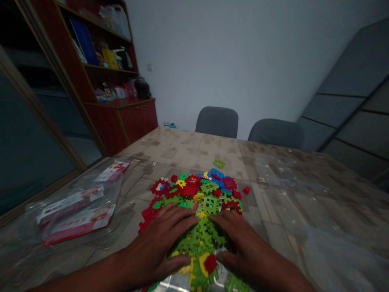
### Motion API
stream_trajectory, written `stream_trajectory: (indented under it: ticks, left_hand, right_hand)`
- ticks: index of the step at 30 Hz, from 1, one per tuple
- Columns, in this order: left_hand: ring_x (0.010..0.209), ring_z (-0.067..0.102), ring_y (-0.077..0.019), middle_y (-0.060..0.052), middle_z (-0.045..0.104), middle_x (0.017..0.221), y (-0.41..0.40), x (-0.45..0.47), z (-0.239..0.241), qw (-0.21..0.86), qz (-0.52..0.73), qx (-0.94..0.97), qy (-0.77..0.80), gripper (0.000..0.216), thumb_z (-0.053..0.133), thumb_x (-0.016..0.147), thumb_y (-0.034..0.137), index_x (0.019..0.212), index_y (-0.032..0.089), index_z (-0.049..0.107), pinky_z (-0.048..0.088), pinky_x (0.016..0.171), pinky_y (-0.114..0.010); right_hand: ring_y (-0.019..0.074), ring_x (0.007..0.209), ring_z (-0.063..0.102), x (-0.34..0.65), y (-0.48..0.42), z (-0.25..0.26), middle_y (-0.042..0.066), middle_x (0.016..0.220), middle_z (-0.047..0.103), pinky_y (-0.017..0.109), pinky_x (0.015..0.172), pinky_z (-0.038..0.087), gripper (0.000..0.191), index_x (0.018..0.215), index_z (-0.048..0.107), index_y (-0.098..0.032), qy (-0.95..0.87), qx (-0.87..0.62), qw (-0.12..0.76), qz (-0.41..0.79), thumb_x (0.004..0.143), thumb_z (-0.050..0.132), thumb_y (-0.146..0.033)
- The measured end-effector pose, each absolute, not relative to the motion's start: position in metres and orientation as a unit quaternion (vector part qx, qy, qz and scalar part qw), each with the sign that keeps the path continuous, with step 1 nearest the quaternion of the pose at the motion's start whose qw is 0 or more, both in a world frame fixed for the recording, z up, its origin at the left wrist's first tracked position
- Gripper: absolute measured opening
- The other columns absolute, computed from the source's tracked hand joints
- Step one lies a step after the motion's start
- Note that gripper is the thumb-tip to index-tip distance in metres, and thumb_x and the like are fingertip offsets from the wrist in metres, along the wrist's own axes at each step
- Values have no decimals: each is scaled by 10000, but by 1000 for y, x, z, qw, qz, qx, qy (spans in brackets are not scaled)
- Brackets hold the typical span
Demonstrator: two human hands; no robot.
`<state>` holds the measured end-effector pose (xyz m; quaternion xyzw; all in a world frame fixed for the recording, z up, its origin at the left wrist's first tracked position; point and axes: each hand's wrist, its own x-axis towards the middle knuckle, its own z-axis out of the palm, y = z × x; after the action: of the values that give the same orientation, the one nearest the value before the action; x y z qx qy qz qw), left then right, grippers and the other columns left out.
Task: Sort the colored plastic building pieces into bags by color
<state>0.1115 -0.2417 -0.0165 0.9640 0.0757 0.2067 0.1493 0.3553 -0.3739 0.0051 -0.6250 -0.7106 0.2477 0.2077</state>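
Note:
A heap of flat plastic interlocking pieces [203,194] in red, green, yellow and blue lies on the table [188,150] in front of me. My left hand [162,243] rests palm down on the heap's near left side, fingers stretched forward over green and red pieces. My right hand [240,243] lies palm down on the near right side, fingers stretched and pointing inward. Between the two hands a ridge of green pieces [200,239] with a yellow and a red one shows. Neither hand grips anything.
Clear plastic bags with red-and-white printed cards [79,211] lie at the left. A lone green piece [219,164] and a small red piece [246,190] sit apart from the heap. Two grey chairs [217,121] stand behind the table; a shelf cabinet [103,73] stands at the left.

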Motion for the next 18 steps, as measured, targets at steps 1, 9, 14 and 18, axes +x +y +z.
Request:
stream_trajectory:
  ticks: [1, 9, 14, 18]
  left_hand:
    - [1252, 511, -327, -128, 558, 1387, -242, 112, -15, 152, 207, 964, 71, 645, 580, 960, 561, 1478, 240, 370, 402, 1088, -556]
    - [1122, 571, -293, -108, 624, 1253, -245, 114, -10, 157, 222, 960, 68, 476, 474, 1032, 488, 1428, 239, 391, 473, 988, -498]
    - [1167, 556, -285, -109, 595, 1301, -247, 113, -7, 177, 232, 952, 91, 491, 538, 1009, 415, 1446, 249, 390, 497, 979, -445]
    - [1162, 565, -281, -100, 605, 1294, -248, 112, -5, 182, 256, 945, 88, 493, 567, 993, 397, 1439, 257, 409, 501, 981, -439]
  right_hand:
    - [266, 1275, 475, 358, -375, 5, 80, 1389, 556, 449, 1121, 353, 786, 1423, 508, -239, -713, -622, 203, 252, 680, 653, -26]
    - [303, 1187, 544, 359, -371, 14, 114, 1265, 622, 488, 1052, 414, 654, 1290, 609, -207, -710, -641, 187, 223, 668, 735, -47]
    - [307, 980, 627, 353, -393, 29, 108, 1125, 669, 465, 839, 527, 495, 1155, 616, -224, -682, -704, 147, 132, 696, 794, -173]
    - [322, 898, 679, 361, -428, -2, 105, 1107, 713, 412, 725, 559, 601, 1247, 546, -268, -725, -672, 145, 46, 696, 787, -264]
